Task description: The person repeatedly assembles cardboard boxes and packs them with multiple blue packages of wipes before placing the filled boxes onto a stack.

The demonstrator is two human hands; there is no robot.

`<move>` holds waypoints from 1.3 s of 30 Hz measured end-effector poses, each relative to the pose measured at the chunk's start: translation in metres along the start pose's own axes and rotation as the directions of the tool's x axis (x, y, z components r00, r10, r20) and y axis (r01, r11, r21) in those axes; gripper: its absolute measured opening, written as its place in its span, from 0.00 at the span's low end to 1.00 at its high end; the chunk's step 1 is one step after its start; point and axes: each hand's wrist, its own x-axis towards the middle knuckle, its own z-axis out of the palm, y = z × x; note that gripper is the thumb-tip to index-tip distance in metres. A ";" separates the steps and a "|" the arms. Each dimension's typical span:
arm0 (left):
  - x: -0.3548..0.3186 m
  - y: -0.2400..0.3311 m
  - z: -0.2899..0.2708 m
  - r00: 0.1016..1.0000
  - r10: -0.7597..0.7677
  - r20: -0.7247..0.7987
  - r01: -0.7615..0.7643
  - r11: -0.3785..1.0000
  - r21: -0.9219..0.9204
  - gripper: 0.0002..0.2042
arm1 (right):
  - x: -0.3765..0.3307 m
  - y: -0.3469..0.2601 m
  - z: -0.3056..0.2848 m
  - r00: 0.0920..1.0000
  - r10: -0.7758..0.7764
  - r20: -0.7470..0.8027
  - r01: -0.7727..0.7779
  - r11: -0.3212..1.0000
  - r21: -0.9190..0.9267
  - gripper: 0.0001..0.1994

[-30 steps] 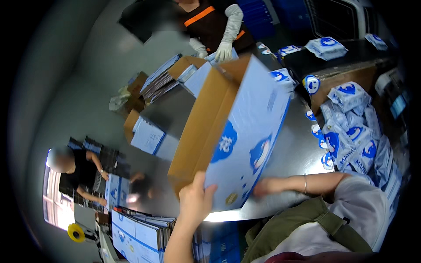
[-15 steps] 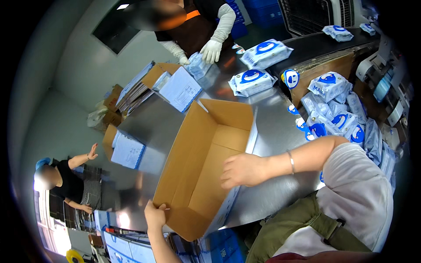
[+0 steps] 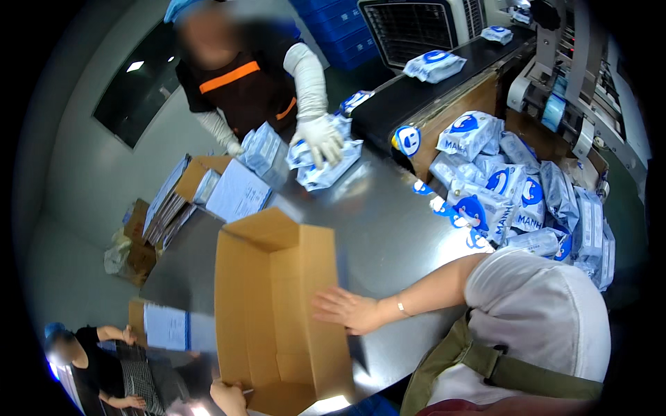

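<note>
right hand (image 3: 347, 310) flat on carton (image 3: 277, 312) edge

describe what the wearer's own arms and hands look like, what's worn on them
Both hands are bare, with no gloves. The right hand has a thin, light-coloured bracelet at the wrist, and the forearm is uncovered up to a short white sleeve at the upper arm. Only a small part of the left hand shows at the lower edge; nothing worn on it is visible.

Blue-white packets (image 3: 513, 187) heaped right; fan (image 3: 416, 28) behind.
</note>
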 end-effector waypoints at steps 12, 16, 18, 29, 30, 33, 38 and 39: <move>0.008 -0.003 -0.007 0.951 -0.307 0.027 0.308 0.951 -0.014 0.17 | -0.023 0.021 -0.030 0.993 -0.116 0.016 0.112 0.979 0.170 0.49; 0.015 -0.054 0.011 0.931 -0.352 0.099 0.365 0.886 -0.284 0.18 | -0.038 0.067 -0.063 0.944 0.026 -0.330 0.025 0.989 0.149 0.45; 0.009 -0.046 0.011 0.921 -0.373 0.108 0.383 0.828 -0.410 0.18 | -0.037 0.105 -0.094 0.917 0.118 -0.380 -0.099 0.993 0.071 0.43; 0.010 -0.006 0.012 0.923 -0.329 -0.199 0.319 0.944 -0.079 0.11 | 0.044 0.312 -0.174 0.863 0.410 -0.296 -0.477 0.465 -0.746 0.31; 0.008 -0.005 0.011 0.923 -0.357 -0.146 0.346 0.933 -0.098 0.12 | 0.048 0.322 -0.172 0.818 0.527 -0.230 -0.517 0.497 -0.697 0.33; 0.005 -0.020 0.013 0.945 -0.285 -0.158 0.236 0.932 -0.275 0.13 | 0.042 0.312 -0.154 0.797 0.553 -0.243 -0.587 0.613 -0.528 0.35; 0.004 -0.015 0.008 0.939 -0.286 -0.193 0.264 0.956 -0.131 0.12 | -0.022 0.211 -0.130 0.859 0.358 -0.366 -0.471 0.831 -0.295 0.34; 0.004 -0.009 0.005 0.954 -0.266 -0.137 0.239 0.953 -0.188 0.11 | -0.039 0.181 -0.134 0.882 0.313 -0.351 -0.420 0.860 -0.288 0.33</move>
